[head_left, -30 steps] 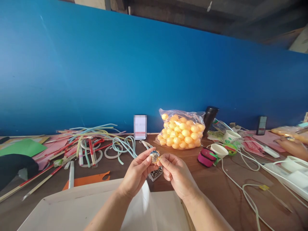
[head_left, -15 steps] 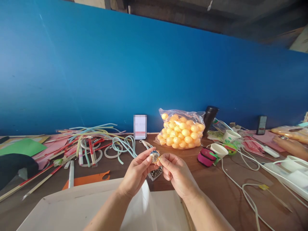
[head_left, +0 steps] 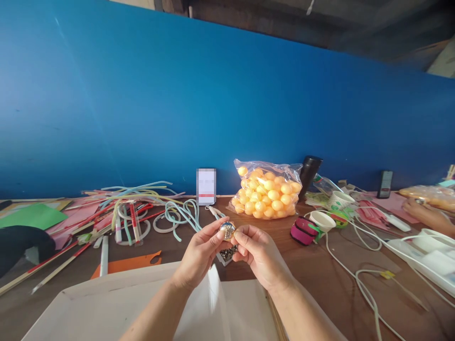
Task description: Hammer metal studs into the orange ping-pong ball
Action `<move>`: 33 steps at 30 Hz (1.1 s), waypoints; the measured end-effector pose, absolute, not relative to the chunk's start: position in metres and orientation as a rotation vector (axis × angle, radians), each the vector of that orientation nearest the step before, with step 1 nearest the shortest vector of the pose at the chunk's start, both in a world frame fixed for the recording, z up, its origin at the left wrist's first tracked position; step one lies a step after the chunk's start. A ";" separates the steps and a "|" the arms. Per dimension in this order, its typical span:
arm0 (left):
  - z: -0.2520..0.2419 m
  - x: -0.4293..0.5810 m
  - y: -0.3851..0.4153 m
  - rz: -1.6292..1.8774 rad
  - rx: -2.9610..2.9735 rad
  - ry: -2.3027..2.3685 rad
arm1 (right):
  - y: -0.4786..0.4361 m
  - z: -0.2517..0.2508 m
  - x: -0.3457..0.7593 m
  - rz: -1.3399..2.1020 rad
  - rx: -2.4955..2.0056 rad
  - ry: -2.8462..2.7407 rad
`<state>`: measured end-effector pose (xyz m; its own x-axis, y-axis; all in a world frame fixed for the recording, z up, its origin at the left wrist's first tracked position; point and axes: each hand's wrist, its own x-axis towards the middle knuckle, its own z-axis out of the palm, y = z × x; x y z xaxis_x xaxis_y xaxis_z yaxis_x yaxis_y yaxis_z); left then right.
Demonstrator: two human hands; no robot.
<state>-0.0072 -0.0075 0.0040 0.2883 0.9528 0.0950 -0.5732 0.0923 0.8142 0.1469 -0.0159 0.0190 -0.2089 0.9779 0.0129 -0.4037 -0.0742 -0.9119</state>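
Note:
Between the fingertips of my left hand [head_left: 199, 253] is an orange ball [head_left: 226, 231], much of it covered with shiny silver metal pieces. My right hand [head_left: 261, 253] is closed in a pinch against the ball's right side; anything between those fingertips is hidden. Just below my hands on the table stands a small box of metal pieces [head_left: 226, 255] that look like thumbtacks, partly covered by my right fingers. Behind them, a clear plastic bag of orange balls [head_left: 266, 194] leans near the blue partition.
A white board or lid [head_left: 117, 303] lies under my forearms. Bendy tubes and sticks [head_left: 133, 213] clutter the left. A phone [head_left: 206, 187] stands upright ahead. To the right are a purple pouch [head_left: 304, 230], a paper cup [head_left: 323, 220], white cables [head_left: 369, 293] and another person's hand [head_left: 426, 213].
The ball has turned slightly in my fingers, and both hands stay nearly in place. The view has shifted a little.

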 end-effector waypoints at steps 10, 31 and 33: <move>0.002 -0.006 -0.007 1.230 0.909 0.550 | -0.014 0.019 0.146 1.559 -0.813 -0.990; -0.001 -0.006 -0.005 1.247 0.857 0.539 | -0.015 0.020 0.143 1.510 -0.802 -1.037; -0.003 -0.006 -0.004 1.240 0.826 0.503 | -0.016 0.020 0.143 1.519 -0.759 -1.044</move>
